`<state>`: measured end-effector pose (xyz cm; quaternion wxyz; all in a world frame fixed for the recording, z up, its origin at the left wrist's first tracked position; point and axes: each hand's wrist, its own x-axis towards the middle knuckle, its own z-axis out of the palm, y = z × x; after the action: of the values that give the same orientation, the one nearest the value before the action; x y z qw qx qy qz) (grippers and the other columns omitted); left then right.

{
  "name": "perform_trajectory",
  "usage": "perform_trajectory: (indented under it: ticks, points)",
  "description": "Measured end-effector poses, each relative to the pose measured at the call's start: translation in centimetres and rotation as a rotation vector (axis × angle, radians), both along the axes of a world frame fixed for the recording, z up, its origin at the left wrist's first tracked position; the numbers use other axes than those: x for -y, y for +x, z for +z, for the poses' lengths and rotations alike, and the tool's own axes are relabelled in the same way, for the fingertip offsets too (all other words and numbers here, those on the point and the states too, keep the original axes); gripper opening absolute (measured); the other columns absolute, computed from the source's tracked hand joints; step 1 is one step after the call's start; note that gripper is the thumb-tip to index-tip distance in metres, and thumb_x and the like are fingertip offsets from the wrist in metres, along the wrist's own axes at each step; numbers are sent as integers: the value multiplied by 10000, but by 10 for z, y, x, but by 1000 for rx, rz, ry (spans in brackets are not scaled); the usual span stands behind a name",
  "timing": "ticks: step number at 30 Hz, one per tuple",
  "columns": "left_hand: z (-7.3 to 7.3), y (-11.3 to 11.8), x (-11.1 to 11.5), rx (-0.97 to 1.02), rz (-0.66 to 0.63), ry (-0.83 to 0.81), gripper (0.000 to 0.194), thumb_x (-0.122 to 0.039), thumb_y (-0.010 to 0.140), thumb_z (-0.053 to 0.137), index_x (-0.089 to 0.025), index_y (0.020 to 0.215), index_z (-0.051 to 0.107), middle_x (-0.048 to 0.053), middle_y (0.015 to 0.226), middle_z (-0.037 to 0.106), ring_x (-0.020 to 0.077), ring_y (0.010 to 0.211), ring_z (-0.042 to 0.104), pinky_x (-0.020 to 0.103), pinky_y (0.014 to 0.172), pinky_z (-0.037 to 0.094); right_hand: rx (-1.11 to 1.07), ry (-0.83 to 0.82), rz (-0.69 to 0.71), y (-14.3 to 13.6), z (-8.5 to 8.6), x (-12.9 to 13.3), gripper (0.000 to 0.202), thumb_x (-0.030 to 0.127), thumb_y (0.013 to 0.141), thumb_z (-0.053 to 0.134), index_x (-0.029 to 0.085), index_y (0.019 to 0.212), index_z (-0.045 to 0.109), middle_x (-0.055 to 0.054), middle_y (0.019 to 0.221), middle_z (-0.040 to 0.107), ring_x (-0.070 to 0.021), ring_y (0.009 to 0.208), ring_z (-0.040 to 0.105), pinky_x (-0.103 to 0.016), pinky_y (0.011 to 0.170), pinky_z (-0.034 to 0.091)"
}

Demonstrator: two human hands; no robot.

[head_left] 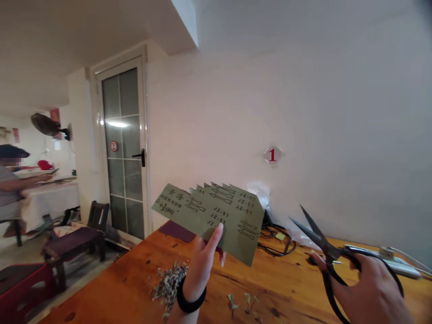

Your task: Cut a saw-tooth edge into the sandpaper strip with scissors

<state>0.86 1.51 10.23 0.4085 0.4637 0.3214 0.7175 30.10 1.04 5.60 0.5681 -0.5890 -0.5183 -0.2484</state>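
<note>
- Orange wooden surface carries paper scraps and cables; glass door behind.
- My left grip holds the green sheet up; my right grip, partly cut off, holds open scissors.

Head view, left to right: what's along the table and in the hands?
Pile of paper scraps → left hand holding the olive printed sheet → black cables → black scissors, blades open → right hand gripping their handles.
</note>
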Motion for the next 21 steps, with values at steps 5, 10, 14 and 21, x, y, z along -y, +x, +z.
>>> perform_trajectory:
  ticks: [5, 10, 14, 21]
  points:
    - [2, 2, 2, -17, 31, -6, 466, -518, 718, 810, -182, 998, 649, -45, 683, 678, 49, 345, 465, 180, 330, 408, 145, 44, -90, -12, 9, 10, 526, 698, 920, 398, 196, 927, 554, -115, 804, 584, -374, 782, 610, -464, 677, 493]
    - [7, 4, 8, -20, 55, 9, 482, -497, 704, 828, -179, 1027, 667, -16, 792, 712, 43, 381, 475, 177, 330, 407, 176, 114, 5, -15, 18, 15, 439, 647, 944, 484, 211, 908, 516, -72, 790, 567, -299, 698, 588, -378, 599, 452]
    - [9, 6, 8, 36, 60, -8, 499, -493, 658, 858, -176, 983, 653, -36, 746, 695, 39, 372, 464, 171, 316, 385, 163, 125, 38, -17, 22, 21, 397, 615, 955, 499, 225, 883, 496, -34, 771, 548, -243, 646, 566, -329, 550, 401]
    - [7, 10, 5, 48, 113, -1, 546, -531, 600, 882, -186, 952, 645, -47, 722, 689, 54, 375, 479, 171, 288, 386, 224, 97, 174, -24, 28, 31, 257, 475, 958, 548, 225, 918, 504, -37, 830, 558, -213, 661, 556, -299, 553, 427]
